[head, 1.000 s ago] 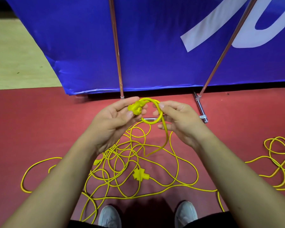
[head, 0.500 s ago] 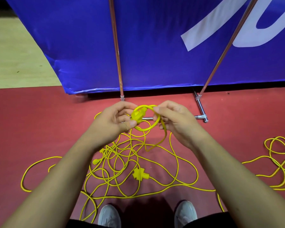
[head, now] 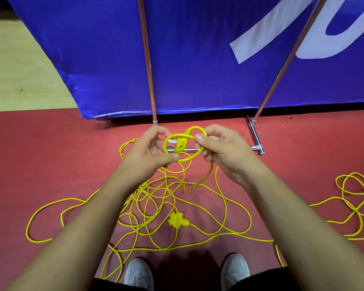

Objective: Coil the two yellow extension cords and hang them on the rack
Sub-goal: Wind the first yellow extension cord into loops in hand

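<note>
Pinching a small loop of thin yellow extension cord (head: 187, 159), left hand (head: 147, 153) and right hand (head: 222, 148) apparently shaped the coil's start.

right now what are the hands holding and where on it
A small loop at the plug end of a yellow cord: left hand pinches its lower edge, right hand grips its right side.

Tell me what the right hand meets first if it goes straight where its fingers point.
Probably the plug inside the loop that the right hand pinches, then the left hand; depth is unclear.
</note>
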Motion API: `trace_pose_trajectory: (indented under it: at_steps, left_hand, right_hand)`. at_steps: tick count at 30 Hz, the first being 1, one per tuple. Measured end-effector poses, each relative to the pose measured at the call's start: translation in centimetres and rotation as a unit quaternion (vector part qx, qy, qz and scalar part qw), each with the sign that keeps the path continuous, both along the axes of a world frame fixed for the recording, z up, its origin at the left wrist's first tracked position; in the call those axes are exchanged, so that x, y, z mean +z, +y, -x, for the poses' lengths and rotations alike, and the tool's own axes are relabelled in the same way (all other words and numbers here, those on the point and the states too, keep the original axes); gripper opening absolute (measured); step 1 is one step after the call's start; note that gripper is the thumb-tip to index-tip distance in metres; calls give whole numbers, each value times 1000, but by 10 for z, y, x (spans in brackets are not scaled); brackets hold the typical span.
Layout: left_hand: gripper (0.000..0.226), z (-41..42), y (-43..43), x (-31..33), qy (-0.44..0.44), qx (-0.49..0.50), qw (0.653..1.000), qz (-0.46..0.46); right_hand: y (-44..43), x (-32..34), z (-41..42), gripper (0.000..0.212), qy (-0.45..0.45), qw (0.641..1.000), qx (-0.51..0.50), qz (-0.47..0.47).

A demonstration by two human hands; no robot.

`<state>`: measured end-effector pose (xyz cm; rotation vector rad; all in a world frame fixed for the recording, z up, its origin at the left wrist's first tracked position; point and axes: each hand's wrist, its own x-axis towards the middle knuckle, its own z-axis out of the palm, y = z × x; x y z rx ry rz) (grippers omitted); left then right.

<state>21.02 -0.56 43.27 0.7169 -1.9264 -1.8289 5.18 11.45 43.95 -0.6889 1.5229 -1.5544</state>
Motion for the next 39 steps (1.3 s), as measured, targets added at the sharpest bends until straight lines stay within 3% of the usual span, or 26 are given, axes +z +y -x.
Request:
trace_pose_trajectory:
  at_steps: [3,5,9,12,16,19,20,21,23,24,25,29,32,34,36,39]
  left_hand:
    - [39,3,4,3,72,-13,991,-110]
    - [37,5,4,6,88,-18,990,-109]
    - [32,8,5,9,-12,73,990,119]
    - [27,10,5,3,-27,126,977,167]
    - [28,8,0,-3,-92,49,991,79]
    - [36,10,1,-3,-56,30,996,-62]
    - [36,10,1,-3,-42,51,996,-55]
    - [38,9,0,-2,-42,72,996,30]
    - [50,2,-7,-3,-70,50,951,297]
    - [48,1,-10,-5,-69,0,925,374]
    - [38,1,-10,-6,-79,-54,918,384]
    - [28,3,2,-1,-104,-101,971,192]
    - [18,4,3,8,-8,-14,1000,0]
    - [18,1,-5,16,61,55,991,-103]
    - [24,-5,-13,17,75,36,991,-100]
    - [29,-14,-10,16,-33,-106,994,9]
  right_hand:
    - [1,2,1,6,-46,999,-1,12]
    - [2,1,0,7,-53,999,7,9]
    - [5,-3,-3,9,-42,999,22,-21]
    - [2,-6,-6,13,-36,999,12,-22]
    - [1,-7,-5,11,-29,999,-29,8]
    - [2,-2,-6,4,-30,999,-20,28]
    - [3,0,-8,1,-12,1000,-2,28]
    - [3,0,-9,2,14,999,18,23]
    - [4,2,-11,4,78,995,56,4]
    - [5,2,-11,4,104,992,70,-3]
    - [6,2,-10,4,119,990,80,-5]
    - [8,0,2,4,131,988,83,-23]
    - [12,-9,14,15,183,976,95,-74]
    - [17,-16,23,16,208,967,98,-108]
    - [19,-22,30,15,185,976,58,-103]
    - [19,-20,34,11,154,986,-27,-64]
